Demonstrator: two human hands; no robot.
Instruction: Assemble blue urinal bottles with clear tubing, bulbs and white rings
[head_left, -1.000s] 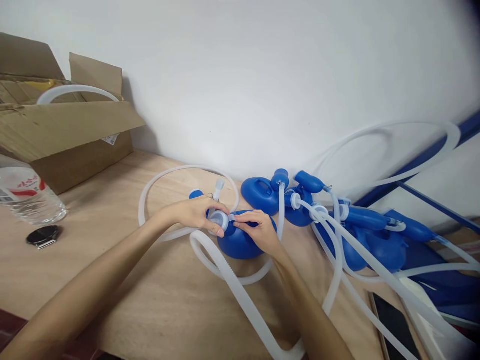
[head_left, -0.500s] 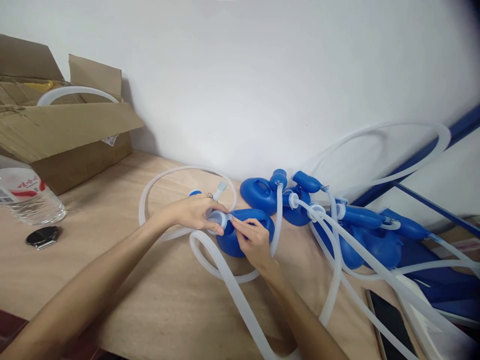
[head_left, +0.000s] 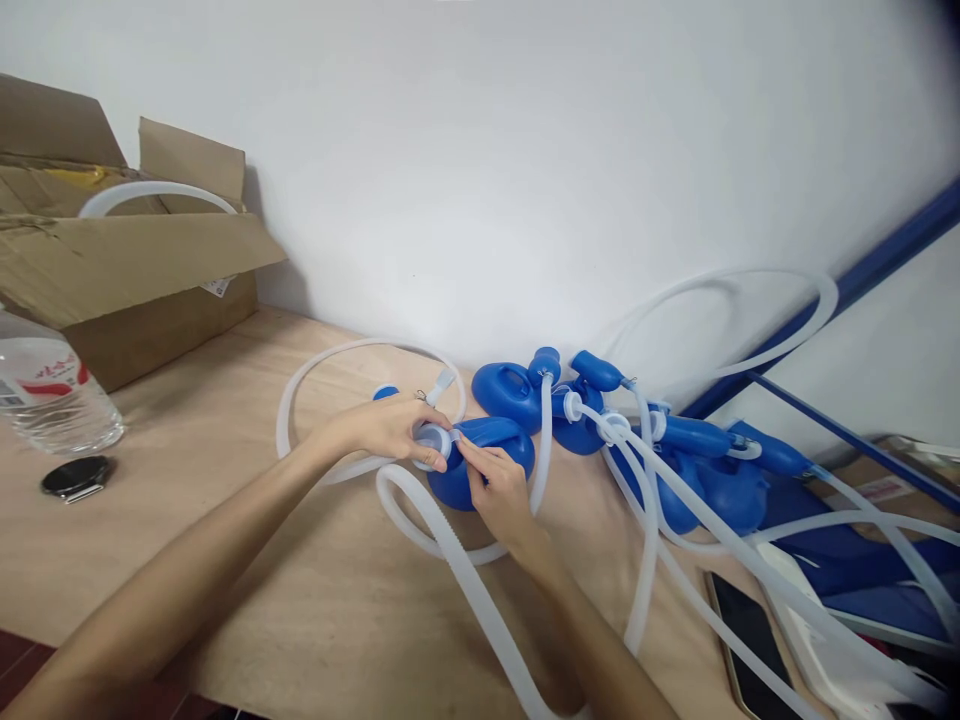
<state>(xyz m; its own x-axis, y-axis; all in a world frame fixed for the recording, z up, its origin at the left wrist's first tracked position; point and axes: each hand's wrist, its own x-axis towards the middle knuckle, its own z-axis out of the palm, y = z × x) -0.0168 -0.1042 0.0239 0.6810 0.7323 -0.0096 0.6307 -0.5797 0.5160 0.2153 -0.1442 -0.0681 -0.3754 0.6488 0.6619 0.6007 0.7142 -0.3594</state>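
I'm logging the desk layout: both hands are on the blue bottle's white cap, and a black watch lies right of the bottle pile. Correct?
Not quite. In the head view the watch lies far left, near the water bottle. Both hands, left hand and right hand, are at the blue bottle and its white cap.

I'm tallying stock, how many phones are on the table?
1: a phone lies screen-up at the table's right edge, under the tubes. Others may be hidden.
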